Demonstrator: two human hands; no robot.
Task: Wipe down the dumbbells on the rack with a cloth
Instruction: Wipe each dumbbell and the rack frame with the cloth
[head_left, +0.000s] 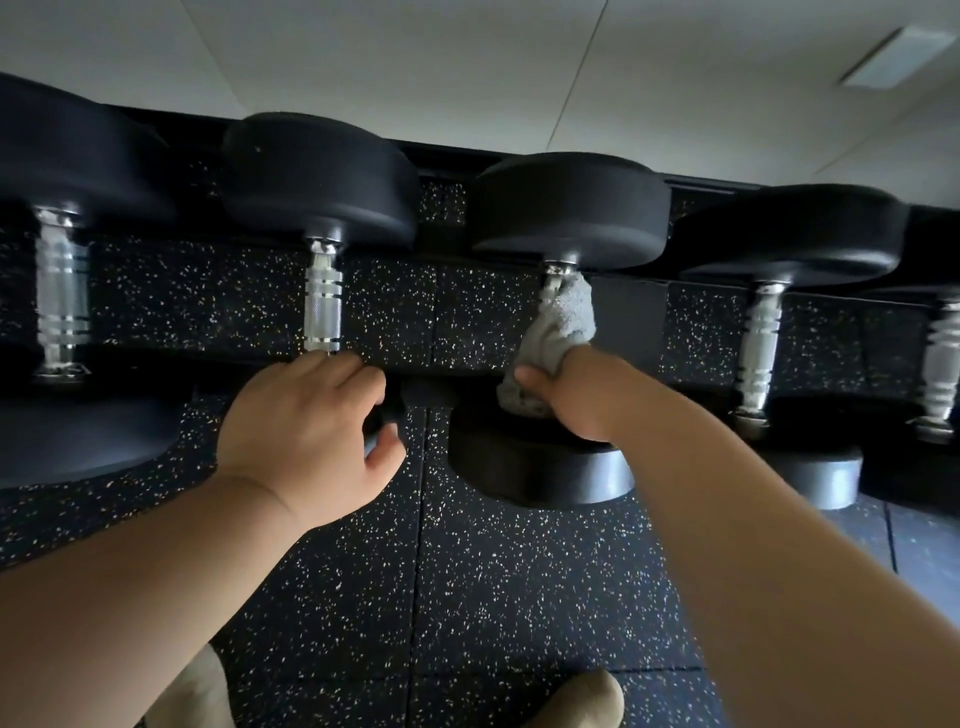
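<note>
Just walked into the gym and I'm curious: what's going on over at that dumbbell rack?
A person is wiping down dumbbells on the rack. Their right hand holds a grey cloth wrapped around the chrome handle of the middle dumbbell. Their left hand grips the near end of the neighbouring dumbbell, apparently to brace. More dumbbells sit on either side, with no hand on them.

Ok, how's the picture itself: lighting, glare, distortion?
Head view: dim, dumbbell heads nearly black; glare on the chrome handles; wide-angle bending curves the rack; cloth in the right hand reads clearly; what the left hand curls round is lost in shadow.
</note>
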